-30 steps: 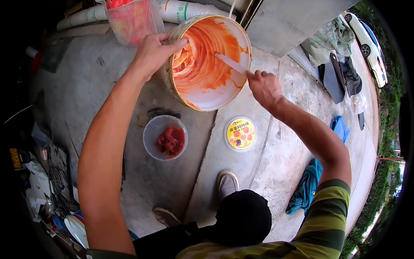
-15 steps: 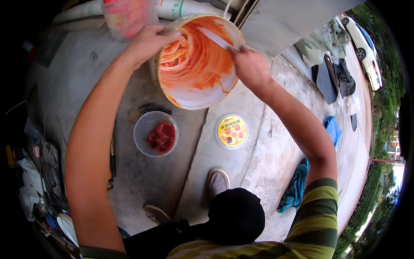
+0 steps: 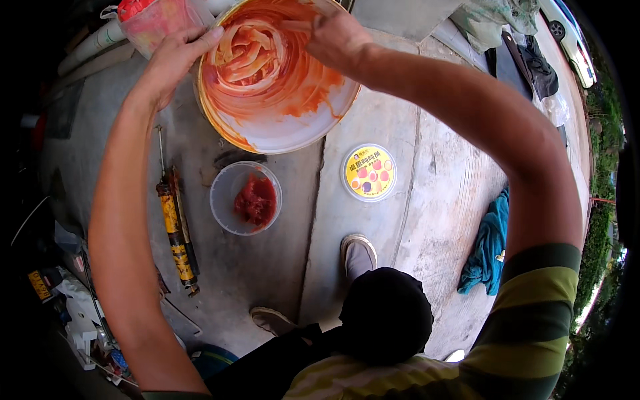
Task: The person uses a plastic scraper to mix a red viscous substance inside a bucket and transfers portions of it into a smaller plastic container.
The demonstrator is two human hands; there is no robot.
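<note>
A large pale bucket [image 3: 293,137] is tipped so its mouth faces me, its inside coated with orange-red, grease-like paste [image 3: 250,57]. My left hand [image 3: 179,57] is closed on its left rim, thumb over the edge. Inside the mouth, my right hand [image 3: 340,41] grips a flat scraper [image 3: 297,26]; its smeared blade points left into the paste and the rest is hidden by my fingers. Below the bucket stands a small clear plastic tub [image 3: 223,207] holding a dark red lump of paste [image 3: 256,200]. To its right lies a round yellow lid [image 3: 370,172] with printed food pictures.
A yellow and black grease gun [image 3: 175,230] lies on the concrete left of the tub. A plastic bag with red contents [image 3: 157,30] sits beyond my left hand. A teal cloth [image 3: 485,247] lies at right, dark mats [image 3: 517,63] and a parked car [image 3: 570,43] farther off. Clutter fills the lower left.
The bucket sits higher and further left in view, its mouth showing more fully. My right hand has moved up and left with the scraper, whose blade now reaches toward the thick paste.
</note>
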